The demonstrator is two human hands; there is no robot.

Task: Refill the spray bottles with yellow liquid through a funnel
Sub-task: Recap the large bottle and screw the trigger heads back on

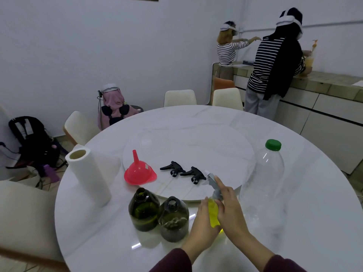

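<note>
A small clear spray bottle full of yellow liquid stands near the table's front. My left hand wraps its body from the left. My right hand grips its grey spray head at the neck. Two dark green bottles stand open and uncapped just to the left. Two black spray heads lie on the turntable with their tubes trailing toward me. A red funnel rests mouth-down at the turntable's left edge.
A large clear plastic bottle with a green cap stands to the right. A paper towel roll stands at the left. The round white table carries a turntable. Chairs ring it; two people stand at the counter beyond.
</note>
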